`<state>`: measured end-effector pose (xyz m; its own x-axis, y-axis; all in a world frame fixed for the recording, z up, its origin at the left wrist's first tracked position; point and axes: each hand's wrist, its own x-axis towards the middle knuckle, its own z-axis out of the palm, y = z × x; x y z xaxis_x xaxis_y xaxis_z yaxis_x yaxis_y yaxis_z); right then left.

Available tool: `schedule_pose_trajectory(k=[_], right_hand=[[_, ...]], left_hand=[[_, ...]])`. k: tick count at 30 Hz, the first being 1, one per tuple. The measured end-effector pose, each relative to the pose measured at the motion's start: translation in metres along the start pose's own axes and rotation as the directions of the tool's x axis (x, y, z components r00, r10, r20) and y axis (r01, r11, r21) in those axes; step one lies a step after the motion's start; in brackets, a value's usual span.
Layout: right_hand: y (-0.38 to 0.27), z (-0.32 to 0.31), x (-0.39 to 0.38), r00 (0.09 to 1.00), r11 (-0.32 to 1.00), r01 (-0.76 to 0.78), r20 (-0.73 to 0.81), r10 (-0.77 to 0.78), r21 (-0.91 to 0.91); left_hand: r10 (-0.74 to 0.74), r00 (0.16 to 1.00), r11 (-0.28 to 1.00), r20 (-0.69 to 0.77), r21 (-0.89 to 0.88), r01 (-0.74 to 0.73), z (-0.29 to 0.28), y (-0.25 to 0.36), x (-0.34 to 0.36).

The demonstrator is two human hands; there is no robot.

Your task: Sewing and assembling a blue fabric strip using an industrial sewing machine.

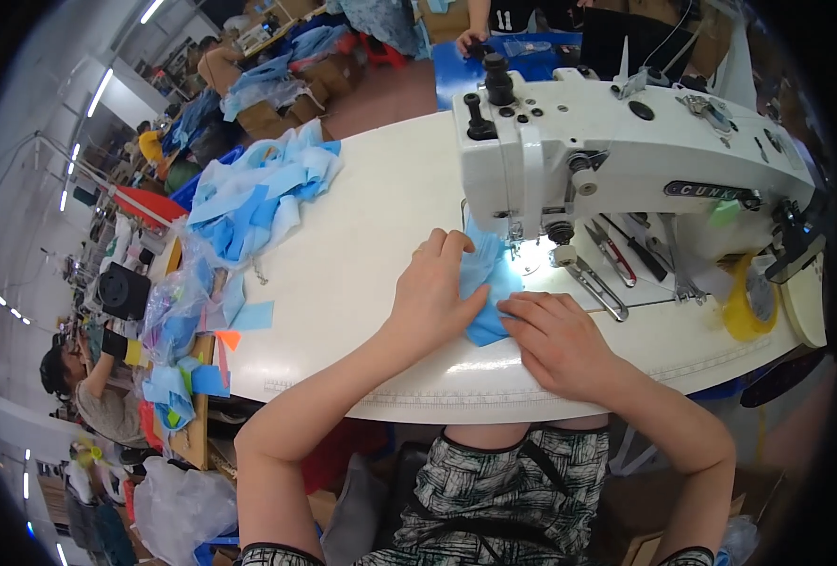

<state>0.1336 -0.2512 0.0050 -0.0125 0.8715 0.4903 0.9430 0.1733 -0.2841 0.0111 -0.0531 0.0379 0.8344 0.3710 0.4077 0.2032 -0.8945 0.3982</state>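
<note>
A piece of light blue fabric (490,325) lies under the needle area of a white sewing machine (522,174), where a lamp lights the spot. My left hand (434,291) rests on the fabric's left side, thumb and fingers spread apart. At the near right edge of the same piece, my right hand (558,341) has its fingers together and bent on the cloth. Its thumb is mostly hidden. Part of the fabric runs behind the machine head out of sight.
Thread snips (596,290), red-handled snips (616,253) and a black-handled tool (637,250) lie right of the needle. Yellow tape (750,300) stands farther right. Blue fabric pieces (253,193) pile on the left of the white table (371,236). Other people work beyond.
</note>
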Motion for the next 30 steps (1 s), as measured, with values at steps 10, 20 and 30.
schedule_pose_trajectory(k=[10,20,30], right_hand=[[0.001,0.003,-0.002,0.999,0.999,-0.013,-0.038,0.014,0.043],[-0.001,-0.002,-0.005,0.963,0.962,0.258,-0.056,-0.264,-0.086],[-0.012,-0.012,-0.006,0.897,0.891,0.434,-0.029,-0.441,-0.132]], left_hand=[[-0.477,0.803,0.344,0.356,-0.765,0.544,-0.028,-0.022,-0.024],[0.391,0.681,0.297,0.619,-0.785,0.543,-0.038,-0.015,-0.067],[0.201,0.971,0.871,0.125,-0.477,-0.119,0.019,-0.005,-0.029]])
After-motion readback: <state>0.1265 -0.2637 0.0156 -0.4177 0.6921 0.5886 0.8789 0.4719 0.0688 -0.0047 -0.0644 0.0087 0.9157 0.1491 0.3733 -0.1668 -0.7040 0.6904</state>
